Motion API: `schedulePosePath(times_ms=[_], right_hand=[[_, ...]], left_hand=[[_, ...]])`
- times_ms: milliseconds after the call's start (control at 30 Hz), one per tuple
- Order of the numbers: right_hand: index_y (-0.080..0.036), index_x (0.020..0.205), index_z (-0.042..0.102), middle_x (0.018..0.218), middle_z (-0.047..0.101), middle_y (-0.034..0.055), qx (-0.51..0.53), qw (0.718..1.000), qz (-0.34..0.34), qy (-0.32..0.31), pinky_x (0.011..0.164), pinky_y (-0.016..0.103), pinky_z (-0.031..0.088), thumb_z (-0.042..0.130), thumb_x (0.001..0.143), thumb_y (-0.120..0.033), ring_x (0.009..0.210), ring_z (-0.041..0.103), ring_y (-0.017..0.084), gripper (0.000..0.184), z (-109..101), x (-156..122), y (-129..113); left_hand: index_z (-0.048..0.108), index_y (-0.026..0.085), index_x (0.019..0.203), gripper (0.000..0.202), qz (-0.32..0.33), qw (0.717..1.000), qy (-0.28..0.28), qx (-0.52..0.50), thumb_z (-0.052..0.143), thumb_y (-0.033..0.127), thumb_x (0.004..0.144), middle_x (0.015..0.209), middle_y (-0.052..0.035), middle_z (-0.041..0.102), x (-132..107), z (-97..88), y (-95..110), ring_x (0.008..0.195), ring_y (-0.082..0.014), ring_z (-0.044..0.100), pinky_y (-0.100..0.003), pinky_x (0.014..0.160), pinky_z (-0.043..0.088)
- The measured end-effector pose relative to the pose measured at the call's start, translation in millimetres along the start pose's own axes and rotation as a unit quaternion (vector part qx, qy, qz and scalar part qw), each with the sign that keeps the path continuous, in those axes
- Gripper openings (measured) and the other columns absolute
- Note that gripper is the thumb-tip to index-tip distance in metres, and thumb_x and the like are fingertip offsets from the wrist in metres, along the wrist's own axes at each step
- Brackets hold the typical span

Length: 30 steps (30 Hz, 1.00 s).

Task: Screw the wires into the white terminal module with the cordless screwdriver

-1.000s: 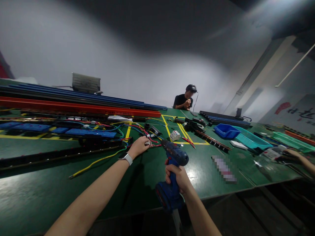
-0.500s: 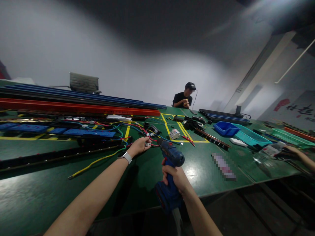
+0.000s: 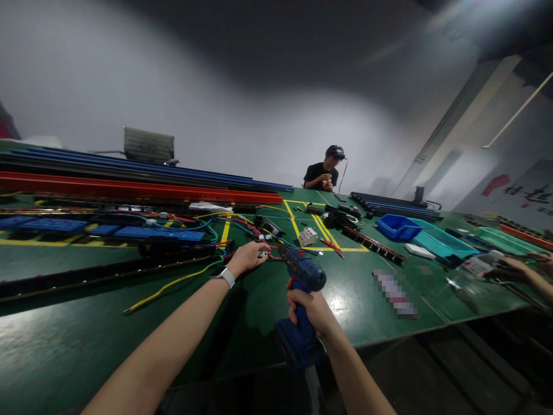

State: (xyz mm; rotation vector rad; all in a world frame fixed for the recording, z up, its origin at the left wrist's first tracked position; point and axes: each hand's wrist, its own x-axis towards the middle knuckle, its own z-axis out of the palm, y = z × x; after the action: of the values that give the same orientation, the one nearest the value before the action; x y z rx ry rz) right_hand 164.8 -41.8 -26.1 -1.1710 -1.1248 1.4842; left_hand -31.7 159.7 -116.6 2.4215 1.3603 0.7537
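Note:
My right hand (image 3: 310, 305) is wrapped round the grip of a blue cordless drill (image 3: 306, 270), its front end directed away from me towards the wires. Pinched in the fingers of my left hand (image 3: 247, 259) is a small white terminal block (image 3: 262, 253), mostly covered by the fingers. Red wires (image 3: 273, 257) run by it, close to the drill's tip; whether the tip touches the block I cannot tell. Around my left hand lie coloured wires and a loose yellow-green wire (image 3: 173, 282). A white circuit breaker (image 3: 308, 236) stands beyond the drill.
Long orange (image 3: 129, 187) and blue rails cross the table's far left, behind blue socket strips (image 3: 159, 233). A blue bin (image 3: 397, 226) and a turquoise basket (image 3: 444, 239) stand right. A co-worker (image 3: 323, 173) sits opposite; another person's hand (image 3: 514, 266) reaches in at right.
Both my hands, the drill and the small block stay in nearly the same place, with a slight shift of the whole view. The co-worker opposite has moved their hands a little.

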Motion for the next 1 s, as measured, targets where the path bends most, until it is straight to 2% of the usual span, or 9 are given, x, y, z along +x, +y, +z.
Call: schedulePosePath(times_ms=[300, 467, 633, 700, 800, 900, 1000], right_hand=[[-0.018, 0.092, 0.055, 0.059, 0.056, -0.0060, -0.031, 0.999, 0.009, 0.007, 0.045, 0.022, 0.039, 0.061, 0.071, -0.023, 0.041, 0.053, 0.010, 0.022, 0.3, -7.8, -8.2], [-0.019, 0.101, 0.057, 0.086, 0.067, 0.0009, -0.039, 0.999, 0.006, 0.028, 0.044, 0.023, 0.044, 0.067, 0.069, -0.025, 0.053, 0.063, 0.013, 0.034, 6.6, -6.0, -9.7], [-0.019, 0.103, 0.058, 0.105, 0.069, 0.0063, -0.046, 0.998, -0.019, 0.036, 0.044, 0.023, 0.046, 0.066, 0.065, -0.020, 0.061, 0.069, 0.016, 0.039, 17.0, -3.9, -6.7], [-0.019, 0.100, 0.059, 0.102, 0.070, 0.0056, -0.040, 0.998, -0.028, 0.029, 0.043, 0.022, 0.044, 0.065, 0.065, -0.021, 0.059, 0.068, 0.016, 0.036, 18.1, -3.8, -4.8], [-0.016, 0.091, 0.059, 0.080, 0.070, 0.0031, -0.054, 0.998, -0.019, 0.029, 0.042, 0.022, 0.041, 0.064, 0.067, -0.023, 0.049, 0.063, 0.013, 0.025, 15.1, -4.5, -3.0], [-0.015, 0.086, 0.060, 0.053, 0.061, -0.0017, -0.082, 0.996, -0.004, 0.035, 0.043, 0.022, 0.039, 0.061, 0.070, -0.026, 0.040, 0.053, 0.011, 0.020, 9.7, -4.9, -1.5], [-0.015, 0.085, 0.060, 0.044, 0.056, -0.0034, -0.085, 0.996, -0.012, 0.040, 0.043, 0.022, 0.037, 0.059, 0.071, -0.029, 0.037, 0.048, 0.011, 0.019, 5.6, -3.9, 1.4]], left_hand=[[0.071, 0.035, 0.113, 0.032, -0.030, 0.999, 0.030, 0.009, 0.065, 0.045, 0.083, 0.106, -0.0033, 0.074, -1.5, 2.9, 5.0, 0.095, -0.0215, 0.068, -0.028, 0.080, 0.048], [0.071, 0.035, 0.114, 0.033, -0.029, 0.999, 0.035, 0.017, 0.064, 0.048, 0.084, 0.106, -0.0039, 0.073, -0.3, 6.0, 0.5, 0.095, -0.0211, 0.068, -0.027, 0.081, 0.048], [0.071, 0.034, 0.114, 0.035, -0.032, 0.999, 0.036, 0.014, 0.065, 0.048, 0.083, 0.107, -0.0038, 0.073, 0.4, 6.5, -1.4, 0.096, -0.0210, 0.068, -0.027, 0.081, 0.049], [0.072, 0.034, 0.114, 0.035, -0.037, 0.999, 0.034, 0.013, 0.066, 0.048, 0.082, 0.107, -0.0037, 0.074, 0.8, 6.8, -1.5, 0.096, -0.0212, 0.068, -0.027, 0.081, 0.049], [0.072, 0.036, 0.112, 0.034, -0.038, 0.999, 0.033, 0.015, 0.067, 0.047, 0.081, 0.107, -0.0025, 0.074, 1.4, 7.2, -1.9, 0.093, -0.0211, 0.068, -0.027, 0.079, 0.049], [0.073, 0.037, 0.110, 0.032, -0.037, 0.999, 0.035, 0.019, 0.067, 0.045, 0.080, 0.107, -0.0015, 0.074, 1.1, 7.2, -2.0, 0.092, -0.0209, 0.068, -0.027, 0.077, 0.049], [0.073, 0.037, 0.110, 0.032, -0.040, 0.998, 0.039, 0.022, 0.066, 0.044, 0.080, 0.106, -0.0014, 0.074, -0.1, 6.1, -1.0, 0.091, -0.0210, 0.068, -0.027, 0.075, 0.049]])
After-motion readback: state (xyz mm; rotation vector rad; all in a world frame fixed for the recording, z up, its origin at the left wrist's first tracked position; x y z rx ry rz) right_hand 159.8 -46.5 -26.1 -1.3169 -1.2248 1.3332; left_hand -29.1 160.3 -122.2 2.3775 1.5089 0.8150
